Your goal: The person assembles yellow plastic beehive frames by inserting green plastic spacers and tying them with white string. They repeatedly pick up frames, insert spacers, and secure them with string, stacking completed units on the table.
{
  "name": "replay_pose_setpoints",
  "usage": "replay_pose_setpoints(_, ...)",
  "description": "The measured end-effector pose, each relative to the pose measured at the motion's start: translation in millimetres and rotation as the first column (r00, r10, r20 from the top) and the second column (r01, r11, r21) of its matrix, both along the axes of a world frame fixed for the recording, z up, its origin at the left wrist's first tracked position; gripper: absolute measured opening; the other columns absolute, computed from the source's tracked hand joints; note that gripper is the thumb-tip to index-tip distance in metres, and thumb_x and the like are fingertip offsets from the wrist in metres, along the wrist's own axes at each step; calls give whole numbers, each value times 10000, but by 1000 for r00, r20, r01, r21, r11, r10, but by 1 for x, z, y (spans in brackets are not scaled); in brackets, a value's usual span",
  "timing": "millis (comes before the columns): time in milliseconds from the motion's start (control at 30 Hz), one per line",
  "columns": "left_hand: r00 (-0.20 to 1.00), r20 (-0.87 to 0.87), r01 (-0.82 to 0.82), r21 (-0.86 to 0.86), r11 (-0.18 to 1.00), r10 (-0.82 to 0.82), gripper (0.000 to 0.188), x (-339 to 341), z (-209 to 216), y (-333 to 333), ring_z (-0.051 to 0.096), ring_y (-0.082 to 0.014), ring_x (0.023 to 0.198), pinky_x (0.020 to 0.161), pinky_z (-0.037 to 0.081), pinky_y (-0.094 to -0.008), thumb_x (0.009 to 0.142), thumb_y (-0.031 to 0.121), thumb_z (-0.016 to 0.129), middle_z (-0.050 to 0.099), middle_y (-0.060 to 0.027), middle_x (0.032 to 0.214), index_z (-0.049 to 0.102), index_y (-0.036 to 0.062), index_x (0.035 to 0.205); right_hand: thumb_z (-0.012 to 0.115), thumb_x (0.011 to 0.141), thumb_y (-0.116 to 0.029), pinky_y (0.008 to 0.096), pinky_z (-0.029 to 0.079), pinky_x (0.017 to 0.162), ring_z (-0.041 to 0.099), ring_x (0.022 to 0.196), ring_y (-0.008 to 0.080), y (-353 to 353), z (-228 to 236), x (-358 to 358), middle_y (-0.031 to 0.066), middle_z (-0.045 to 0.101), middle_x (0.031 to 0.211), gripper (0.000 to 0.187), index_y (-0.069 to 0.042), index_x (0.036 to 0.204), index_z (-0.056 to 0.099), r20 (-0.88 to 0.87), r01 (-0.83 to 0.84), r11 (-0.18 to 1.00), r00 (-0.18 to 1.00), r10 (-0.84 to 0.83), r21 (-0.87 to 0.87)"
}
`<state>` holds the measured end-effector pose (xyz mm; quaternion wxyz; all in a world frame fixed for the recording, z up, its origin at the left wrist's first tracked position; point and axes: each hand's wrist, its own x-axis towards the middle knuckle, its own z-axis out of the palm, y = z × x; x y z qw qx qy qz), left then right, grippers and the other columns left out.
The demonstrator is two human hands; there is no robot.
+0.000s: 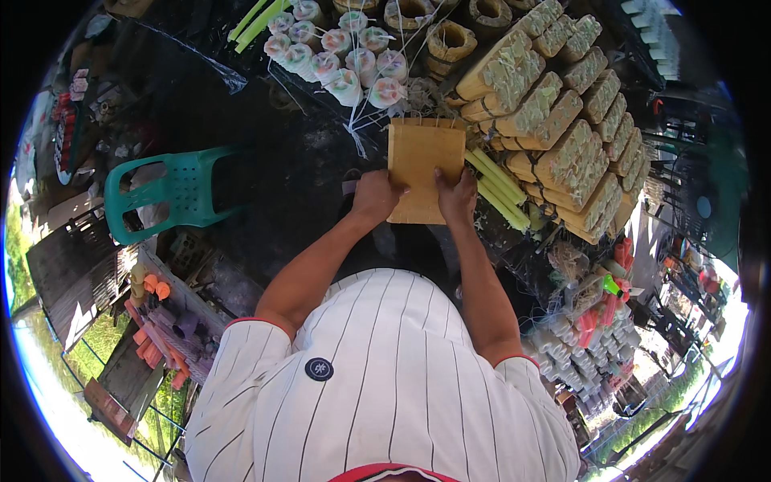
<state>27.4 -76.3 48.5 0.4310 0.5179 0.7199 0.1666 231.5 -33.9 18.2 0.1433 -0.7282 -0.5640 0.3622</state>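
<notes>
A flat, tan rectangular slab (426,170), with short strands along its far edge, is held up in front of my body. My left hand (377,197) grips its left edge, fingers hidden behind it. On the right side my right hand (456,196) clasps the same slab, its thumb lying on the broad face. Just right of that hand are several pale green sticks (499,189). Beyond them rises a stack of tan blocks (554,120), dark cord around some and rough, flaky faces on many. What the slab is made of I cannot tell.
White cylinders with coloured ends (345,60) and hollow tan tubes (450,44) stand at the far side, with loose white strings (353,132) near them. A green plastic chair (173,193) is at the left. Pink and purple rolls (165,329) lie lower left; grey-white bundles (582,345) lower right.
</notes>
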Motion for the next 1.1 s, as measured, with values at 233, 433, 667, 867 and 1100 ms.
replay_pose_setpoints(233, 993, -94, 68, -15, 998, -69, 467, 1, -18, 20, 744, -448, 871, 818, 577, -506, 849, 378, 845, 744, -273, 868, 747, -68, 949, 810, 909, -417, 540, 413, 1052, 567, 1153, 425, 20, -4, -7, 230, 674, 1156, 510, 6, 1163, 679, 185, -51, 997, 982, 40, 56)
replay_pose_setpoints(433, 992, -81, 96, -12, 995, -97, 474, 4, -30, 20, 744, -433, 855, 801, 574, -511, 872, 405, 829, 750, -252, 873, 736, -57, 918, 832, 883, -413, 539, 467, 948, 609, 1062, 450, 22, -7, -6, 269, 676, 1055, 501, 10, 1123, 716, 268, -69, 991, 963, 37, 112)
replay_pose_setpoints(667, 987, -136, 86, 16, 996, -83, 480, 6, -30, 14, 734, -431, 911, 817, 566, -491, 892, 390, 820, 745, -265, 977, 687, -47, 1040, 804, 920, -396, 535, 444, 985, 569, 1098, 436, 22, -7, -4, 245, 651, 1077, 502, -3, 1194, 653, 327, -161, 978, 939, 109, 135)
replay_pose_setpoints(867, 943, 222, -230, -103, 968, 247, 493, 23, -38, 5, 731, -405, 1066, 894, 579, -456, 888, 268, 835, 744, -266, 1101, 615, -41, 1204, 806, 917, -402, 538, 502, 950, 628, 1126, 436, 23, 1, -7, 264, 669, 1148, 558, 2, 1258, 628, 101, -42, 998, 994, 37, 48)
replay_pose_setpoints(1100, 892, 432, -127, -42, 991, 133, 695, -29, -25, -16, 726, -278, 1106, 961, 569, -398, 823, 104, 861, 724, -201, 1226, 523, -50, 1410, 889, 845, -291, 416, 557, 951, 702, 1104, 284, -3, 21, 4, 181, 725, 1206, 603, 21, 1295, 638, -237, 48, 966, 965, -110, -255)
